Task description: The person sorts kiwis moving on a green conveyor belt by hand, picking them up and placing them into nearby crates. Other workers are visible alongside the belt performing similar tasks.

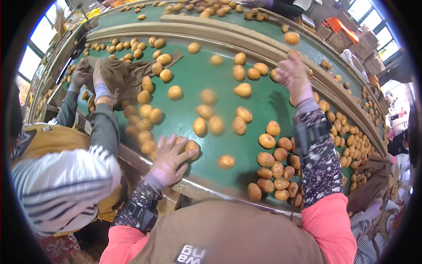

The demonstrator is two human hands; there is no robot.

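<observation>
Many potatoes lie scattered over a green conveyor belt [184,109]. Palm down near the belt's close edge, my left hand [168,160] has its fingers spread over a few potatoes, one of them [193,149] showing beside the fingertips. My right hand [294,77] is raised at the wooden divider [260,46], blurred, with its fingers apart. Just beyond those fingers a potato [292,38] appears over the far lane, and another is partly hidden behind the fingertips. Beneath my right forearm, several darker potatoes [277,169] sit bunched together. A single potato [226,162] rests between my arms.
On the left a co-worker [66,184] bends over the belt, both hands at a brown cloth [122,77]. Denser potatoes [356,142] line the right side. Across the divider, a second green lane [115,20] carries more potatoes, with another person's sleeve [285,8] beyond.
</observation>
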